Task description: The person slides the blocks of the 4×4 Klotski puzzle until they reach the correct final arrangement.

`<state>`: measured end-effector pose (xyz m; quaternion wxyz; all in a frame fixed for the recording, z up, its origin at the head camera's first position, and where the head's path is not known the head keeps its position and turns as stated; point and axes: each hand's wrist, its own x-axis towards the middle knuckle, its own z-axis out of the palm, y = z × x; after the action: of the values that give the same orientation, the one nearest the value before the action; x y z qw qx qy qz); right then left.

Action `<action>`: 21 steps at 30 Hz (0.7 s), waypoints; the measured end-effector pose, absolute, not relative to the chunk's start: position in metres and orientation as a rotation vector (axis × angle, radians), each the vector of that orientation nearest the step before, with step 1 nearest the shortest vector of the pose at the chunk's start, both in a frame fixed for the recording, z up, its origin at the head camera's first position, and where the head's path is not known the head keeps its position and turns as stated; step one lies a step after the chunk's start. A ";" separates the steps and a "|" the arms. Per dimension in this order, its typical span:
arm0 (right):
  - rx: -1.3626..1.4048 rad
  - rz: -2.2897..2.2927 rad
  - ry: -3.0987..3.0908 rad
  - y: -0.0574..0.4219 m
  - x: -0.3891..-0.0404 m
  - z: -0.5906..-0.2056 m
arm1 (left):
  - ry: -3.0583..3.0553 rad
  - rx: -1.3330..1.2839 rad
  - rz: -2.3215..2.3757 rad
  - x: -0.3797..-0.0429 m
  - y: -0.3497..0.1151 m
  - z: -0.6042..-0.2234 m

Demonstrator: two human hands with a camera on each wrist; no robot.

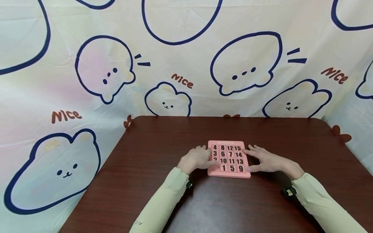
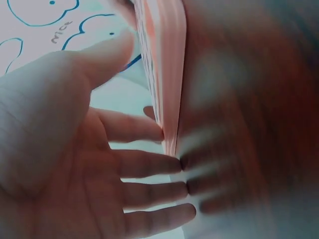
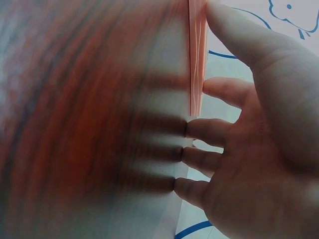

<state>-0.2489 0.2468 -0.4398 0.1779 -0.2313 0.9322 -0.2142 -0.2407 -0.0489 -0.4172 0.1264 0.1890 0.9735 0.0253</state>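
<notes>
A pink sliding number puzzle (image 1: 231, 157) lies flat on the dark wooden table, black numbers on its white tiles. My left hand (image 1: 196, 158) is at its left side, the thumb reaching over the lower left corner and hiding that cell. On the opposite side, my right hand (image 1: 266, 160) has its thumb and index fingertip at the puzzle's right edge. The left wrist view shows the left fingers (image 2: 149, 164) straight and spread, index tip at the board's side. Similarly spread are the right fingers (image 3: 207, 132), the lower three with tips at the tabletop.
The brown table (image 1: 163, 136) has rounded far corners. Behind it and along both sides hangs a pale curtain (image 1: 201, 64) printed with blue-outlined bears and the word "Nice". Small dark devices, including a right wrist mount (image 1: 288, 191), sit at the sleeve cuffs.
</notes>
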 end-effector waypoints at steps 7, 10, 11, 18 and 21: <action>-0.658 -0.606 2.641 0.246 -0.247 -0.439 | 2.895 0.499 -0.146 -0.231 -0.033 -0.421; -0.658 -0.606 2.642 0.246 -0.246 -0.438 | 2.904 0.477 -0.210 -0.229 -0.029 -0.421; -0.657 -0.607 2.641 0.246 -0.246 -0.437 | 2.902 0.476 -0.220 -0.229 -0.028 -0.421; -0.654 -0.607 2.641 0.245 -0.246 -0.436 | 2.856 0.477 -0.187 -0.230 -0.031 -0.418; -0.656 -0.610 2.640 0.245 -0.246 -0.437 | 2.850 0.493 -0.155 -0.232 -0.034 -0.417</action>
<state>-0.2461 0.2445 -0.4367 0.1761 -0.2315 0.9322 -0.2155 -0.2320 -0.0345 -0.4169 0.1222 0.1689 0.9766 -0.0532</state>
